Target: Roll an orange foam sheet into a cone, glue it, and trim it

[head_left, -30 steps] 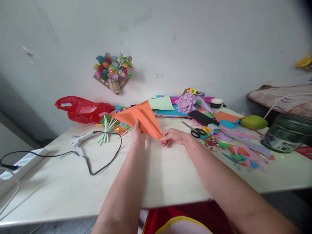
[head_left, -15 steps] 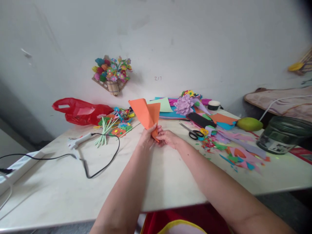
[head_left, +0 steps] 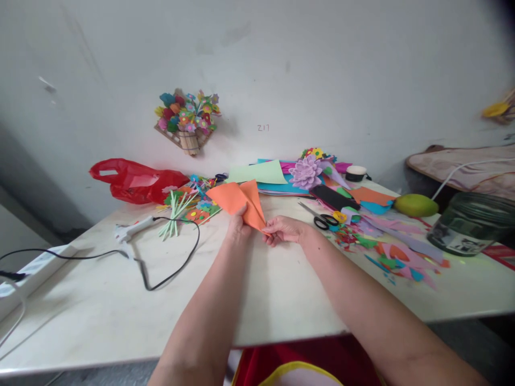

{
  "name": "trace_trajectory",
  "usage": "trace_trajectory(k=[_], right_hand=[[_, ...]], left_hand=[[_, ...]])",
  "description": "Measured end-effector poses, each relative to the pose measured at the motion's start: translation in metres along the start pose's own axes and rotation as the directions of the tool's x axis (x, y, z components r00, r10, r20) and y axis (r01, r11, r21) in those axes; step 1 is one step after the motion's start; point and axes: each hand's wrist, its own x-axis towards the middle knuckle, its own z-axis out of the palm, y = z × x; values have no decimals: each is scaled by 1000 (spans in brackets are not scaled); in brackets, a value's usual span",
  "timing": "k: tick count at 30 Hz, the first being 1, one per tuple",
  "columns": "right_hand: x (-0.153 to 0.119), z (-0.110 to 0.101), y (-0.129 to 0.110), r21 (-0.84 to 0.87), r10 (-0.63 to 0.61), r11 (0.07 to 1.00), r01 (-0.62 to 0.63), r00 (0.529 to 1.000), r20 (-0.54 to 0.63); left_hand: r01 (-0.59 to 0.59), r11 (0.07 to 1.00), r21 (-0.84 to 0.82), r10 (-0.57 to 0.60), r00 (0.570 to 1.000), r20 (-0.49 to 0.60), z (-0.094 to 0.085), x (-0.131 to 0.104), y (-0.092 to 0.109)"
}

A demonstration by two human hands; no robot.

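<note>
An orange sheet [head_left: 233, 198], folded into a cone-like shape, is held above the middle of the white table [head_left: 132, 316]. My left hand [head_left: 240, 222] grips its lower middle, with the thumb on top and the other fingers mostly hidden beneath. The narrow lower tip is pinched by my right hand [head_left: 282, 230]. The sheet's wide end points up and to the left. Behind it lie a pale green sheet [head_left: 257, 172] and blue sheets [head_left: 281, 187].
Black-handled scissors [head_left: 324, 220], a dark phone [head_left: 333, 197] and colourful scraps [head_left: 406, 257] lie to the right, near a glass jar [head_left: 462, 225]. At the left are a glue gun [head_left: 134, 228] with a looping cord, pale green sticks [head_left: 174, 214] and a red bag [head_left: 140, 182].
The orange cone has tipped lower and further left, showing more of the pale green sheet. My right hand has shifted slightly right, apart from my left hand, at the cone's tip.
</note>
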Motion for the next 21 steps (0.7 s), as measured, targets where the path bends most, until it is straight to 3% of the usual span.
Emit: trace_trajectory(k=[3,8,12,14,16,19,21], right_hand=[[-1,-7,0,-34,36,999,-35,999,41],[-3,-22,1,-89,65,994,-59,996,64],[-3,-27,3,-85,35,996,-31,999,41],[-2,-26,4,-74,-3,997,5,1000,27],[0,-24,5,-57,-46,997,47,999,15],[2,-19,7,-30,-95,995,95,995,7],[4,-17,8,-25,-112,993,113,994,15]], left_hand=[[-81,996,-27,76,986,-150,-5,7,5],[-260,964,-60,236,935,-266,-8,15,8],[-298,950,-88,258,914,-313,-6,13,8],[-255,956,-142,221,950,-219,-6,9,8],[-171,968,-185,172,985,-9,-4,3,6],[-31,988,-151,79,942,327,0,-7,1],[35,993,-112,20,891,454,4,-13,-2]])
